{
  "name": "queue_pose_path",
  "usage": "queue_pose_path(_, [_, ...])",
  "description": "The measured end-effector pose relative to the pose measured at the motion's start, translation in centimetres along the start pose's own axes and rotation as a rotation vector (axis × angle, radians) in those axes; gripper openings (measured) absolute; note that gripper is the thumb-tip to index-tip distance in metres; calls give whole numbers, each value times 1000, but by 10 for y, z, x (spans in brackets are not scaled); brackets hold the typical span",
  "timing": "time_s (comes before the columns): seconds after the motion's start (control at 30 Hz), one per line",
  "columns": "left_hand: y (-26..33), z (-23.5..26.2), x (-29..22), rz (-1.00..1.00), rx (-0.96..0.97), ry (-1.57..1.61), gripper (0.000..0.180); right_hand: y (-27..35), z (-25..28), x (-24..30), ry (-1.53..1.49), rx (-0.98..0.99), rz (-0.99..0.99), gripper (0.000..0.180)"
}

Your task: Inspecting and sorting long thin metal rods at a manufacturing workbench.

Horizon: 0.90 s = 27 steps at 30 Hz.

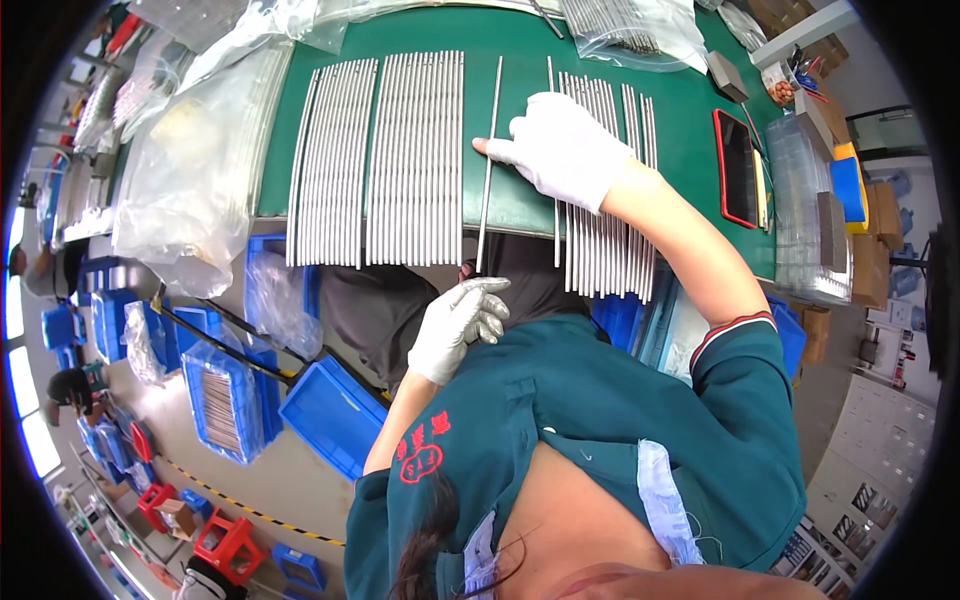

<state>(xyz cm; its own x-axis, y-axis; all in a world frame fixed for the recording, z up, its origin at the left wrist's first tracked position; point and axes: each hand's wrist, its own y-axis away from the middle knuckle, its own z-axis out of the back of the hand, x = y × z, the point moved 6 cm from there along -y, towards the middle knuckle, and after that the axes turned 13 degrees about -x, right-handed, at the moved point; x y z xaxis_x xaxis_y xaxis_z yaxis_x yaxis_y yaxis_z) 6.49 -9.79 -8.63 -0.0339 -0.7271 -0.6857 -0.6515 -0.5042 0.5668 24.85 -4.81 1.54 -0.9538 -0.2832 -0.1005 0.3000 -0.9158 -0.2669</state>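
My right hand [570, 148], in a white glove, lies over the green table. Its bare-tipped thumb stretches left across a single thin metal rod [494, 110], and its other fingers bend down by another lone rod [557, 222], partly hidden under the hand. My left hand [455, 325], gloved with greyed fingertips, hangs at the table's front edge just below the single rod's near end. Its fingers are loosely curled and apart; whether they touch that rod end I cannot tell. Left of it lie two side-by-side groups of rods [418, 150], and more rods [595, 240] lie under my right forearm.
Clear plastic bags [190, 165] cover the table's left side. A bag of rods [635, 30] lies at the back. On the right are a red-edged phone [735, 168], a grey block [727, 76] and plastic trays [805, 210]. Blue crates [330, 415] stand on the floor at left.
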Motion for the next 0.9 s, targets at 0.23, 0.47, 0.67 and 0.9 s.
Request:
queue_pose_path(0.23, [-1,2,1,8,8,15,42,12,14,-3,15,-59,13,31])
queue_pose_path(0.47, [-4,-1,-1,4,29,13,42,25,20,-6,73,-84,11,28])
queue_pose_path(0.67, [-6,-1,-1,10,-19,37,49,10,12,-1,36,-114,13,31])
queue_pose_path(0.9, [-3,0,-2,2,-41,38,51,-2,2,3,-29,-72,17,36])
